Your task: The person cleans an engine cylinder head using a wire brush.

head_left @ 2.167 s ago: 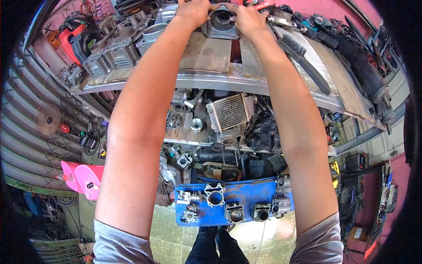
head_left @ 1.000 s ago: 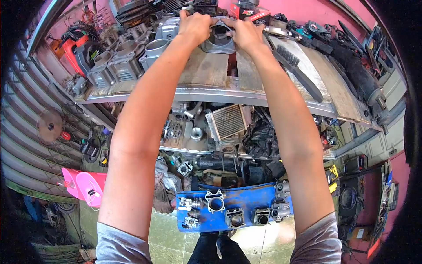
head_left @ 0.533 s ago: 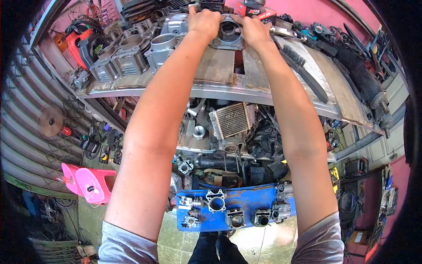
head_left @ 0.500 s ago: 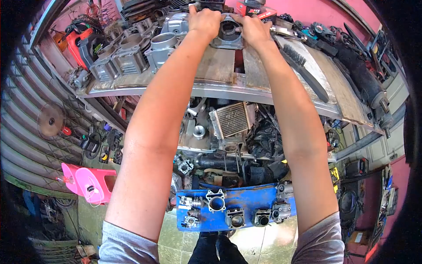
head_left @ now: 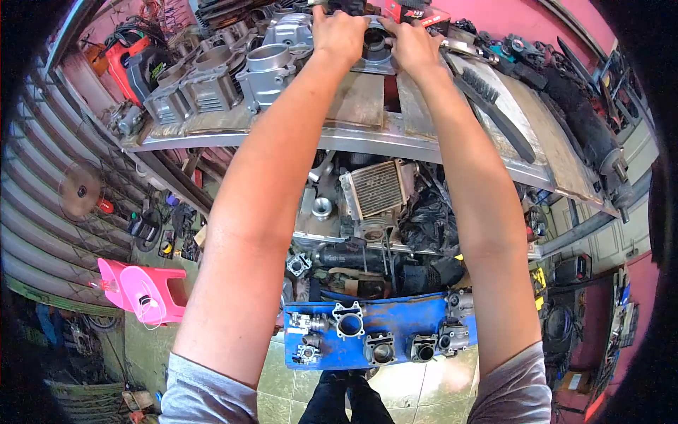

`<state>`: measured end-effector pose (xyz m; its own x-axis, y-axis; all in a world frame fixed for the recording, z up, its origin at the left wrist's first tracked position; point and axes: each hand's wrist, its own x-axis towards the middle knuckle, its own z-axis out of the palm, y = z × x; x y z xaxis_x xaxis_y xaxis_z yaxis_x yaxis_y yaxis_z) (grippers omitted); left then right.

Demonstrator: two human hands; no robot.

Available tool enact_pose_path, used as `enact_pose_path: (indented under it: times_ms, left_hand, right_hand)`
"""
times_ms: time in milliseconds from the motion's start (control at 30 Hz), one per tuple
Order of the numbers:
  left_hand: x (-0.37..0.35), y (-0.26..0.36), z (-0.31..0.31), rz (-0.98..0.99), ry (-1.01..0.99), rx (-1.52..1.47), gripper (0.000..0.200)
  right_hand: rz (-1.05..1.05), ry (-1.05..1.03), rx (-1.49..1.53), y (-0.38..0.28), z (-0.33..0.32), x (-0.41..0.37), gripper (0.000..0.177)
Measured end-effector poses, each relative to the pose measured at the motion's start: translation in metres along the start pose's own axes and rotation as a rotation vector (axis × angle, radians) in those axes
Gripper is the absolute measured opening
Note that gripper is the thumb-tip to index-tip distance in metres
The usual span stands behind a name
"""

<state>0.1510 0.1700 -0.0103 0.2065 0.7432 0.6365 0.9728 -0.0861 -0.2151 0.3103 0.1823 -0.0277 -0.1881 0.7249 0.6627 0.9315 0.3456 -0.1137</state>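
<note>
On the upper shelf, a grey metal engine cylinder sits between my two hands, its round bore facing me. My left hand is at its left side, fingers curled towards the back and partly hidden. Against its right side lies my right hand, with the thumb side close to the bore's upper rim. Both hands appear closed around the part, though the far fingertips are out of sight. Just left of my left hand stand another cylinder and a grey engine cover.
A black wire brush lies on the shelf's right. More cylinders line the left. Below are a radiator and a blue board carrying several engine parts. A pink stool stands at lower left.
The view has shifted slightly, so the shelf sits a little further right and higher. My hands and the cylinder between them appear slightly further right and remain together.
</note>
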Motion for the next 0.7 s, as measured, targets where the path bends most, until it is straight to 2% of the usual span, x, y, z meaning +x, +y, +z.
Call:
enact_pose_path:
  times_ms: [33,100,133,200,433,500,533,600,700]
  left_hand:
    - [-0.004,0.002,0.000,0.000,0.000,0.000,0.024]
    - [-0.009,0.005,0.004,0.036,0.038,0.045,0.044]
    - [-0.009,0.005,0.006,0.032,0.040,0.045,0.044]
    - [-0.010,0.004,0.011,0.053,0.155,-0.015,0.028]
    - [-0.012,0.004,0.019,0.050,0.179,-0.059,0.031]
    - [-0.017,0.007,0.019,0.030,0.253,-0.126,0.031]
    - [-0.016,0.007,0.015,0.028,0.257,-0.125,0.031]
    - [-0.010,0.007,0.008,-0.015,0.023,-0.082,0.056]
    - [-0.012,0.007,0.006,-0.006,0.073,-0.125,0.057]
  right_hand:
    - [-0.007,0.024,-0.013,0.000,0.003,-0.002,0.055]
    - [-0.018,0.047,-0.030,0.002,0.007,-0.003,0.055]
    - [-0.030,0.066,-0.068,0.002,0.010,-0.003,0.055]
    - [-0.044,0.087,-0.106,0.001,0.010,-0.001,0.054]
    - [-0.039,0.147,-0.065,0.001,0.016,-0.002,0.053]
    - [-0.050,0.158,-0.060,0.000,0.014,-0.004,0.053]
    - [-0.070,0.150,-0.107,-0.001,0.011,-0.004,0.053]
    - [-0.088,0.151,-0.154,-0.004,0.005,-0.003,0.052]
    - [-0.095,0.119,-0.199,-0.009,0.004,-0.002,0.053]
